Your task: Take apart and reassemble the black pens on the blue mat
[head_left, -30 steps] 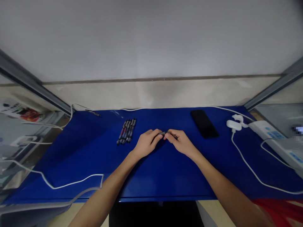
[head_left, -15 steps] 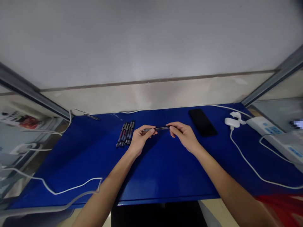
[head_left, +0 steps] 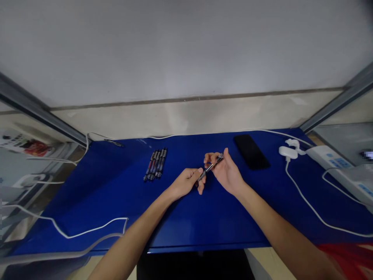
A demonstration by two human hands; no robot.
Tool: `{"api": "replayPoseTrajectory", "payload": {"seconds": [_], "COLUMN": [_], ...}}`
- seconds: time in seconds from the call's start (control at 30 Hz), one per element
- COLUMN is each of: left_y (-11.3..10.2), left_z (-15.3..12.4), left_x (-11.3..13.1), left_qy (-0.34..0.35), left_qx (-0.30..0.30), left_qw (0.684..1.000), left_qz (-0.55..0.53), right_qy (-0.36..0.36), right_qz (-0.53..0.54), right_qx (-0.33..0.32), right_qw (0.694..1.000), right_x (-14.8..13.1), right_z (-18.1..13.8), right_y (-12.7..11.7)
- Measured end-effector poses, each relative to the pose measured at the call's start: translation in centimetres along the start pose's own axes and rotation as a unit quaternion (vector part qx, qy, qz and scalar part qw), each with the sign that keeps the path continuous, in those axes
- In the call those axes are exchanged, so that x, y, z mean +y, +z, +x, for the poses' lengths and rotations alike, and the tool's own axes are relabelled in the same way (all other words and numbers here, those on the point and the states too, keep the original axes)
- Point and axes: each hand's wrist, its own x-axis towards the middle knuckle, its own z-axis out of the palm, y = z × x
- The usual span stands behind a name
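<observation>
Pen (head_left: pixel 208 168) aslant now, nearly crosswise before

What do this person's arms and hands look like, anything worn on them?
The left hand and right hand are bare: no gloves, rings or watch visible. The forearms are uncovered. Red cloth, possibly a sleeve, shows by the right arm.

The pen (head_left: pixel 210 168) I hold is black with a grey shine. My desk (head_left: pixel 204 221) is plain blue, the phone (head_left: pixel 252 152) black, the charger (head_left: pixel 288 153) white, the power strip (head_left: pixel 323 156) white with blue patches. The lined-up pens (head_left: pixel 156 164) look dark, with blurred, perhaps red markings.
</observation>
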Motion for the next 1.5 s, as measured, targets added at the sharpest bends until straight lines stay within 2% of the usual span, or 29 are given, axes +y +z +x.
{"api": "replayPoseTrajectory", "payload": {"seconds": [0.1, 0.27, 0.37, 0.53, 0.7, 0.8, 0.87, 0.93, 1.07, 1.17, 1.33, 1.5], "left_y": [0.1, -0.1, -0.5, -0.7, -1.2, -1.9, -2.4, -2.9, -3.1, -2.8, -2.6, -2.5], "left_z": [0.1, 0.4, 0.6, 0.6, 0.8, 0.8, 0.7, 0.5, 0.1, 0.2, 0.4, 0.5], "left_x": [-0.1, -0.2, -0.2, -0.1, -0.1, -0.3, -0.5, -0.6, -0.7, -0.9, -1.2, -1.4], "left_qy": [-0.003, 0.000, -0.010, -0.015, -0.010, 0.007, 0.031, 0.059, 0.076, 0.081, 0.084, 0.105], "left_qx": [0.001, 0.044, 0.067, 0.072, 0.119, 0.182, 0.223, 0.240, 0.220, 0.195, 0.184, 0.173], "left_qw": [1.000, 0.998, 0.993, 0.990, 0.990, 0.983, 0.961, 0.922, 0.850, 0.829, 0.792, 0.766], "left_qz": [0.005, -0.048, -0.094, -0.120, -0.077, 0.028, 0.158, 0.298, 0.472, 0.517, 0.575, 0.610], "right_qy": [0.024, 0.021, -0.006, -0.052, -0.107, -0.107, -0.097, -0.091, -0.095, -0.090, -0.059, -0.050], "right_qz": [0.049, 0.140, 0.142, 0.124, 0.099, 0.136, 0.167, 0.179, 0.148, 0.167, 0.266, 0.383], "right_qx": [-0.021, 0.018, 0.048, 0.078, 0.083, 0.075, 0.078, 0.083, 0.091, 0.096, 0.114, 0.056], "right_qw": [0.998, 0.990, 0.989, 0.988, 0.986, 0.982, 0.978, 0.976, 0.980, 0.977, 0.955, 0.921], "right_x": [-0.1, -0.2, -0.7, -1.4, -1.7, -1.9, -2.0, -2.1, -2.3, -2.5, -2.7, -2.7], "right_z": [-0.2, 0.1, 0.4, 0.6, 0.6, 0.7, 0.7, 0.7, 0.6, 0.6, 0.6, 0.6], "right_y": [0.4, -0.3, -1.6, -3.5, -4.3, -4.5, -4.6, -4.7, -4.7, -4.6, -4.6, -4.8]}}
